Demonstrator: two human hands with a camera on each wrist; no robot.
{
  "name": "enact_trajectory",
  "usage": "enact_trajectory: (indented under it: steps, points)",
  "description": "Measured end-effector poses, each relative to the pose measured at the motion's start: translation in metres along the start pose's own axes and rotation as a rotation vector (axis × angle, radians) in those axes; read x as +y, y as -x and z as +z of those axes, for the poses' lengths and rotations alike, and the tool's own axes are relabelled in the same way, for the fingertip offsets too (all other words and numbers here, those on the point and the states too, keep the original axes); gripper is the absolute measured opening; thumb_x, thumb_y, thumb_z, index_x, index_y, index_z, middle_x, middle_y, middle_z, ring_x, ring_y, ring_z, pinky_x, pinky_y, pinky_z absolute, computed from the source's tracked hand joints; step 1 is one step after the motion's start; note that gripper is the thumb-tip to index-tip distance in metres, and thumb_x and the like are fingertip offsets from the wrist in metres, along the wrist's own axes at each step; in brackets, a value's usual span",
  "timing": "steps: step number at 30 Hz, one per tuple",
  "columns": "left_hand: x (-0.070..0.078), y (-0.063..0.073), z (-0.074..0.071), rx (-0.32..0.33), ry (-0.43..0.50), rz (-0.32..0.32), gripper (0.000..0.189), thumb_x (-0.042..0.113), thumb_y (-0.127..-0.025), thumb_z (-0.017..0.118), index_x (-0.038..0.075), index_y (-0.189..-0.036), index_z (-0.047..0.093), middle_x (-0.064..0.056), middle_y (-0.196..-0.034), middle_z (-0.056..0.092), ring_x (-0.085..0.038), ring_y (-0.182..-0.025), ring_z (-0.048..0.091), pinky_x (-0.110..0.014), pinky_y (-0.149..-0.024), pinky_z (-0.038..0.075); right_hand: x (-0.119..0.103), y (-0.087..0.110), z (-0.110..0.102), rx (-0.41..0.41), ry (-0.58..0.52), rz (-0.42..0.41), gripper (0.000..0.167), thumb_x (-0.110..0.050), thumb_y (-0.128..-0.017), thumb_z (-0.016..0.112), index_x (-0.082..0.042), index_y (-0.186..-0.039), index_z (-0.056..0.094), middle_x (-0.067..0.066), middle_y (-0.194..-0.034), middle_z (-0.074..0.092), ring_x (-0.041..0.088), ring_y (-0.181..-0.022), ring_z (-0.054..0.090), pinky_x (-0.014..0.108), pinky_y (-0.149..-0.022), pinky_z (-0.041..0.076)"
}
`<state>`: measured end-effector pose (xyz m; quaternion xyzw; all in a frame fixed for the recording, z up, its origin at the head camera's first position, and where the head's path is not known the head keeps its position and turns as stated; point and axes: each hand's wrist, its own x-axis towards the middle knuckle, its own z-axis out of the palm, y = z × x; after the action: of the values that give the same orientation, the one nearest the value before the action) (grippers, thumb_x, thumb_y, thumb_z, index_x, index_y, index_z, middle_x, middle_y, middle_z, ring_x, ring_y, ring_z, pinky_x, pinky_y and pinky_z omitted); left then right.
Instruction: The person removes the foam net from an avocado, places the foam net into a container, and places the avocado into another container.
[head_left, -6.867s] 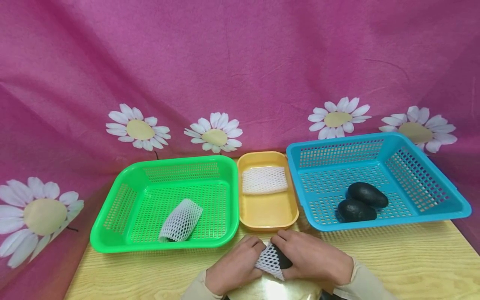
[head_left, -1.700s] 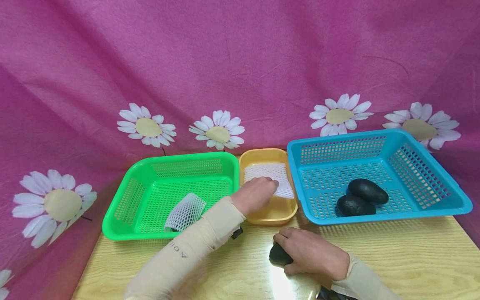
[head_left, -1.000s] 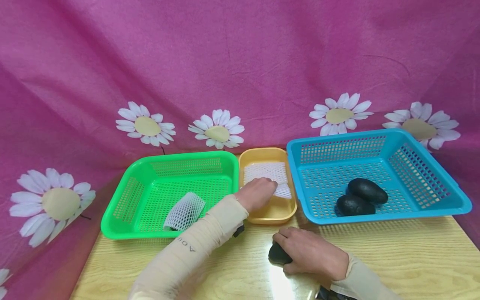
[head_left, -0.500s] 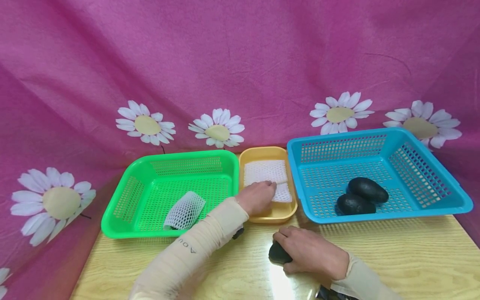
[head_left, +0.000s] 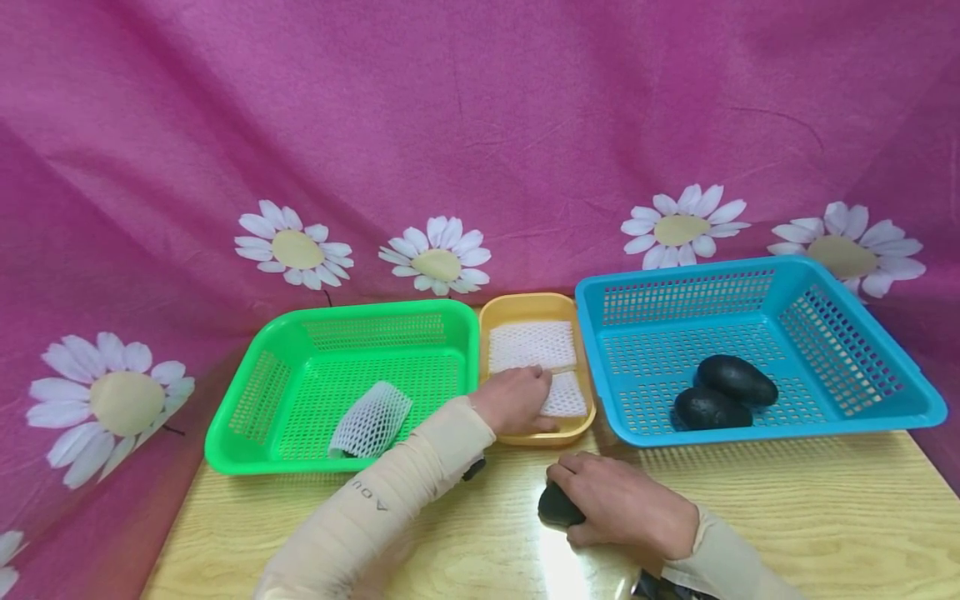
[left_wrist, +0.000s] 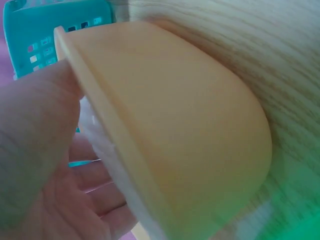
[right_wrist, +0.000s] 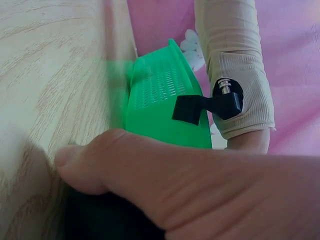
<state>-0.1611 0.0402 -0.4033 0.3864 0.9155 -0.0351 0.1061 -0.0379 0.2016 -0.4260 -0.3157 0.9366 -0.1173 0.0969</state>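
My left hand (head_left: 517, 400) reaches into the orange tray (head_left: 528, 298). Its fingertips touch a white foam net (head_left: 566, 395) there, with the thumb spread away. Behind this piece lies another foam net (head_left: 528, 343). In the left wrist view, the left fingers (left_wrist: 97, 195) extend past the tray's rim, loosely bent. My right hand (head_left: 618, 504) grips a dark avocado (head_left: 557, 507) on the table, its far part hidden under the palm. The right wrist view shows the right thumb (right_wrist: 80, 167) over the avocado (right_wrist: 105, 217).
A green basket (head_left: 217, 442) at left holds a foam net (head_left: 371, 421) with something dark inside. At right, a blue basket (head_left: 911, 408) holds two dark avocados (head_left: 737, 380). All stand on the wooden table (head_left: 825, 508), before a pink flowered cloth (head_left: 480, 125).
Earlier both hands held the avocado partly in a foam net. That net is off, and a second net lies in the tray. Lately my left hand has shifted it nearer and spread the thumb.
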Motion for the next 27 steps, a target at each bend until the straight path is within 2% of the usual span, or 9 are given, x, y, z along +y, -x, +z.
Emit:
enact_trajectory:
  steps: [4, 12, 15, 19, 23, 27]
  points:
    - [0.001, 0.002, -0.004, 0.008, 0.006, -0.001, 0.079, 0.057, -0.095, 0.066, 0.000, -0.148, 0.052, -0.012, -0.135, 0.068, -0.026, -0.117, 0.071, -0.036, -0.103, 0.057, 0.001, 0.001, 0.000, 0.016, 0.009, -0.014, 0.054, -0.036, -0.069, 0.089, -0.013, -0.112, 0.066, -0.004, -0.101, 0.064, 0.009, -0.083, 0.054, 0.027, -0.073, 0.051]
    - [0.004, 0.001, -0.004, 0.013, 0.044, 0.014, 0.076, 0.062, -0.100, 0.053, 0.003, -0.148, 0.053, -0.012, -0.147, 0.062, -0.027, -0.129, 0.067, -0.035, -0.110, 0.053, 0.002, 0.001, 0.000, 0.026, 0.003, -0.011, 0.053, -0.036, -0.069, 0.089, -0.013, -0.112, 0.066, -0.004, -0.101, 0.064, 0.007, -0.082, 0.053, 0.024, -0.071, 0.049]
    - [0.005, 0.000, 0.000, 0.033, 0.048, 0.034, 0.068, 0.059, -0.104, 0.048, 0.003, -0.140, 0.059, -0.011, -0.141, 0.066, -0.025, -0.123, 0.069, -0.034, -0.106, 0.056, 0.002, 0.002, 0.001, 0.051, 0.014, -0.034, 0.051, -0.036, -0.068, 0.088, -0.014, -0.109, 0.066, -0.005, -0.098, 0.062, 0.006, -0.081, 0.052, 0.023, -0.069, 0.048]
    - [0.004, 0.000, 0.004, 0.059, 0.019, 0.067, 0.050, 0.045, -0.108, 0.046, 0.003, -0.128, 0.064, -0.008, -0.127, 0.071, -0.022, -0.114, 0.072, -0.034, -0.101, 0.057, 0.002, 0.002, 0.002, 0.067, 0.019, -0.048, 0.050, -0.035, -0.068, 0.088, -0.014, -0.108, 0.065, -0.006, -0.096, 0.062, 0.005, -0.079, 0.052, 0.022, -0.068, 0.048]
    - [0.004, -0.002, 0.008, 0.064, -0.032, 0.077, 0.037, 0.035, -0.106, 0.052, 0.004, -0.122, 0.065, -0.006, -0.117, 0.072, -0.020, -0.106, 0.073, -0.034, -0.095, 0.059, 0.003, 0.002, 0.002, 0.068, 0.013, -0.048, 0.050, -0.035, -0.067, 0.088, -0.014, -0.108, 0.065, -0.006, -0.096, 0.061, 0.005, -0.079, 0.052, 0.023, -0.068, 0.048]
    - [0.004, -0.003, 0.009, 0.057, -0.046, 0.054, 0.033, 0.035, -0.102, 0.062, 0.006, -0.120, 0.064, -0.004, -0.117, 0.071, -0.020, -0.102, 0.074, -0.035, -0.088, 0.062, 0.002, 0.001, 0.002, 0.069, 0.016, -0.049, 0.050, -0.034, -0.067, 0.087, -0.014, -0.108, 0.065, -0.006, -0.095, 0.061, 0.005, -0.079, 0.052, 0.023, -0.069, 0.048]
